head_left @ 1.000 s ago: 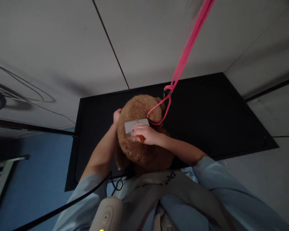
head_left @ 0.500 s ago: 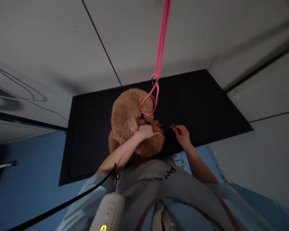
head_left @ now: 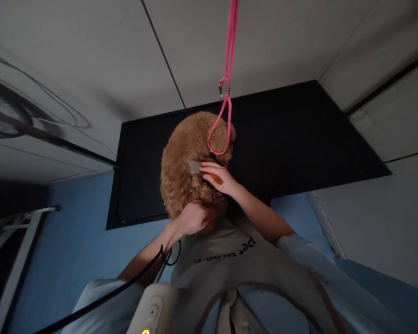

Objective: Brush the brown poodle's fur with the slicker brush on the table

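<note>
A curly brown dog is on a black table, its body curved and its head toward the back right. In my right hand is a slicker brush with a grey rectangular head and an orange-brown handle. The brush head lies against the fur on the dog's side. My left hand is closed in a fist at the dog's near side, gripping it low down; which part is in the fingers is hidden. A pink grooming loop hangs at the dog's head.
The pink strap runs up from the loop past a metal clip. A dark pole meets the table's left edge. A white device with a black cable hangs at my chest over a grey apron. Pale wall panels stand behind.
My right hand has moved left from beside the dog, bringing the brush onto its side. My left hand has shifted down and left, nearer my body. The camera view has shifted slightly.
</note>
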`<state>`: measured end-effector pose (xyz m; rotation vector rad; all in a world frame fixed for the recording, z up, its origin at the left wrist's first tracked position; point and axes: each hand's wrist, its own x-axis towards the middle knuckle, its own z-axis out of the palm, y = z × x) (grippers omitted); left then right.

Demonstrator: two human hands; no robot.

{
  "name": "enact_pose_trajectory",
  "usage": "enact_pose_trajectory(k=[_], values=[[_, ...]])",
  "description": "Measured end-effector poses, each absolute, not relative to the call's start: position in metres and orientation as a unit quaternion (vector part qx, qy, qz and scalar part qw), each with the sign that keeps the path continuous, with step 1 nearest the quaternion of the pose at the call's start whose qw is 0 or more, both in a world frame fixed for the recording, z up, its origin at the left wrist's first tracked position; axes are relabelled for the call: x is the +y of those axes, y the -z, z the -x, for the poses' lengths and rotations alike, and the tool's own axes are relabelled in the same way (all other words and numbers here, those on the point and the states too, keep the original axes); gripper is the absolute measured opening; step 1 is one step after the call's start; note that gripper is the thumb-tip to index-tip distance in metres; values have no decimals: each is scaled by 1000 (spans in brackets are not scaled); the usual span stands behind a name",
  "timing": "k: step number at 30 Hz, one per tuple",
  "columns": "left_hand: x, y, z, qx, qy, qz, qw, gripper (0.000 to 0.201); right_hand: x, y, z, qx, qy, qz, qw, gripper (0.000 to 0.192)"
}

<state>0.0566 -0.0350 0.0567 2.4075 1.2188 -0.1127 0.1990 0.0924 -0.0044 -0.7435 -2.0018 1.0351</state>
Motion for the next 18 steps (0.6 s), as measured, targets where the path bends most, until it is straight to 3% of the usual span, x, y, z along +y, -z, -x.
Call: enact_pose_trajectory(k=[3,8,11,14,18], values=[[-66,-49,-29,454,-58,-861,220,33,51,-6,-164,-819,-434,195,320,28],[-106,-33,-8,493,-182,-826,204,25,19,-30,-209,-815,-539,68,201,24],[-118,-26,-6,504,-221,-814,187,25,34,-36,-205,-784,-572,63,234,23],[-124,-18,-5,519,-244,-802,167,28,40,-28,-182,-792,-528,126,280,21],[-133,-10,-8,527,-276,-788,159,29,26,-27,-193,-827,-536,54,164,21]])
